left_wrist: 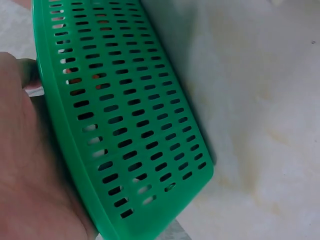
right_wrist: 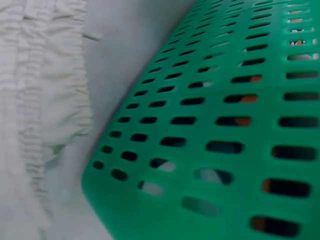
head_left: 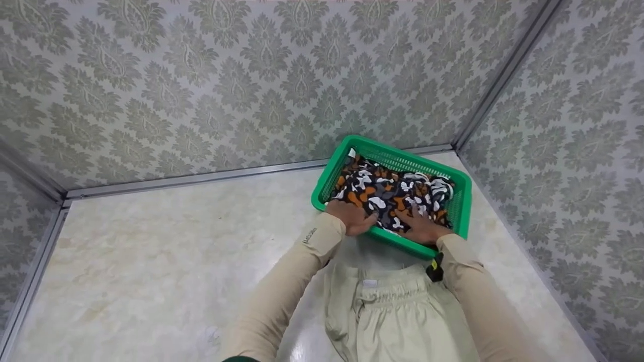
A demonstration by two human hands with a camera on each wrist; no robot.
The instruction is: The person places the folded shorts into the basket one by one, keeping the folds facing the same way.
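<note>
A camouflage-print garment (head_left: 382, 193) in black, orange, white and grey lies in a green plastic basket (head_left: 467, 201). My left hand (head_left: 349, 217) reaches over the basket's near-left rim onto the cloth; most of its fingers are hidden. In the left wrist view, that hand (left_wrist: 30, 165) lies along the rim, outside the slotted basket wall (left_wrist: 125, 120). With fingers spread, my right hand (head_left: 421, 227) rests on the garment near the front rim. The right wrist view shows the basket's slotted side (right_wrist: 200, 125), but no hand.
Pale beige trousers (head_left: 402, 317) with an elastic waistband lie in front of the basket, between the forearms. The basket stands on a marbled white surface (head_left: 176, 261). Patterned wall panels (head_left: 302, 85) rise behind it and at the right, with a metal strip (head_left: 226, 175) along the back edge.
</note>
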